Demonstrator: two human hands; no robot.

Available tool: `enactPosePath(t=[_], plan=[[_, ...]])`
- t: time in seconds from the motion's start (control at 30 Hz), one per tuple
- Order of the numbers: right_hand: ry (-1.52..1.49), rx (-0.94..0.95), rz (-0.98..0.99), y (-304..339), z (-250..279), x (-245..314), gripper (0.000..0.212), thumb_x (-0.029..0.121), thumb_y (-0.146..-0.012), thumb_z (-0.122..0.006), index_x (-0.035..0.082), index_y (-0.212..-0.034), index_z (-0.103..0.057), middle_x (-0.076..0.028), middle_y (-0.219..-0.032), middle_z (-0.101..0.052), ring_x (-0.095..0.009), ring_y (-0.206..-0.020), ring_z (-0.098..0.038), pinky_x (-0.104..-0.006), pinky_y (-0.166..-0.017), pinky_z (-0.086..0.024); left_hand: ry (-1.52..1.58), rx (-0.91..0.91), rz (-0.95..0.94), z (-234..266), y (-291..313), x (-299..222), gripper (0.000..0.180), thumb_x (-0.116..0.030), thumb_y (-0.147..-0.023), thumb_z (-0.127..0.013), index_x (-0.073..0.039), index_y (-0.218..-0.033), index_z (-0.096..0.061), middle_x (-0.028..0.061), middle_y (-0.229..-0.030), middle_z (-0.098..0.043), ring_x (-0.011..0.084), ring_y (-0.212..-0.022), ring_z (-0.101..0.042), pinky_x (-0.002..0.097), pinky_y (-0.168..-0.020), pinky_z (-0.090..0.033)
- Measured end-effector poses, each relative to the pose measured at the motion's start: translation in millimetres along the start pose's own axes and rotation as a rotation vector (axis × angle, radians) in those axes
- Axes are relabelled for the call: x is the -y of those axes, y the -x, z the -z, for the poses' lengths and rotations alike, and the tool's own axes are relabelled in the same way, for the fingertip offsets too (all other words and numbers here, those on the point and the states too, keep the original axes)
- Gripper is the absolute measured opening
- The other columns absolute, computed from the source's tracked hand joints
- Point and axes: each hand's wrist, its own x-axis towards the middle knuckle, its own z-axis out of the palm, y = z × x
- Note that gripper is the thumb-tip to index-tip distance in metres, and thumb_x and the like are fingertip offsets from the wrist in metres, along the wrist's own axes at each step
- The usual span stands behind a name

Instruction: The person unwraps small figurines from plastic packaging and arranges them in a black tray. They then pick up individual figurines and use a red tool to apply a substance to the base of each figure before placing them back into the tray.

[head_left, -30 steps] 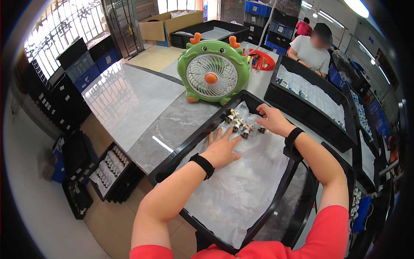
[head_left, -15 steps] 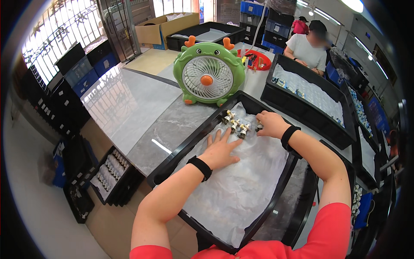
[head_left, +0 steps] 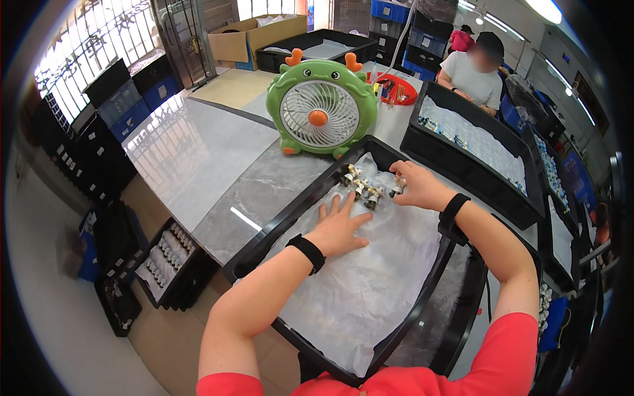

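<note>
A black tray lined with crinkled white plastic sheeting lies in front of me. Several small figurines, white and gold with dark ends, are bunched near its far end. My left hand rests flat on the sheeting, fingers spread, just on the near side of that group. At the right end of the group, my right hand has its thumb and fingers closed around another small figurine, which is partly covered by the fingers. Each wrist wears a black band.
A green cartoon-shaped fan stands beyond the tray. To the right, another black tray holds blue-toned figurines. A red basin with tools sits behind the fan. Across the table is a person in a white shirt. Stacked trays stand lower left.
The figurine at my right hand shows more between the fingertips, and that hand has shifted slightly away from me. My left hand stays in place on the sheeting.
</note>
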Motion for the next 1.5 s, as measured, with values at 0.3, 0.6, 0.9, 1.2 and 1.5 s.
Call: enactPosePath(t=[0.3,0.6,0.9,1.2,1.5], plan=[[-0.072,0.128,-0.07,5,-20,15,0.079,0.024,-0.063,-0.075,0.002,-0.129,-0.038,-0.025,-0.118,-0.052,-0.039,-0.105,-0.056,-0.0423,-0.09,-0.046,-0.007,-0.004,-0.004,0,1,2,0.062,-0.042,-0.08,-0.066,-0.029,-0.137,-0.045,0.0238,-0.152,-0.01,0.0504,-0.137,-0.012,0.0614,-0.107,-0.016],[-0.03,0.084,-0.044,5,-29,6,0.081,0.026,-0.061,-0.079,0.003,-0.128,-0.039,-0.023,-0.111,-0.052,-0.037,-0.102,-0.056,-0.0407,-0.088,-0.047,-0.007,0.029,0.004,5,1,3,0.065,-0.039,-0.078,-0.068,-0.029,-0.137,-0.044,0.0248,-0.152,-0.011,0.0489,-0.137,-0.013,0.0609,-0.107,-0.016],[0.015,0.099,-0.054,4,-28,-5,0.068,0.025,-0.062,-0.077,0.0,-0.119,-0.051,-0.021,-0.107,-0.054,-0.037,-0.098,-0.057,-0.0399,-0.086,-0.047,0.002,0.036,0.013,5,1,5,0.066,-0.039,-0.078,-0.069,-0.027,-0.138,-0.043,0.0256,-0.151,-0.012,0.0484,-0.138,-0.013,0.0609,-0.108,-0.016],[-0.142,0.165,-0.124,-4,-19,-9,0.06,0.021,-0.064,-0.075,-0.001,-0.116,-0.054,-0.023,-0.109,-0.058,-0.035,-0.102,-0.057,-0.0391,-0.088,-0.046,-0.009,0.05,0.028,4,-2,6,0.067,-0.042,-0.078,-0.068,-0.028,-0.139,-0.042,0.0253,-0.151,-0.013,0.0473,-0.139,-0.011,0.0605,-0.108,-0.015],[-0.155,0.098,0.198,70,-4,75,0.05,0.012,-0.075,-0.069,0.003,-0.121,-0.052,-0.019,-0.115,-0.056,-0.035,-0.108,-0.054,-0.0387,-0.092,-0.044,0.0,0.03,0.047,9,11,11,0.069,-0.044,-0.077,-0.068,-0.027,-0.139,-0.042,0.0247,-0.151,-0.016,0.0456,-0.139,-0.013,0.0602,-0.109,-0.015]])
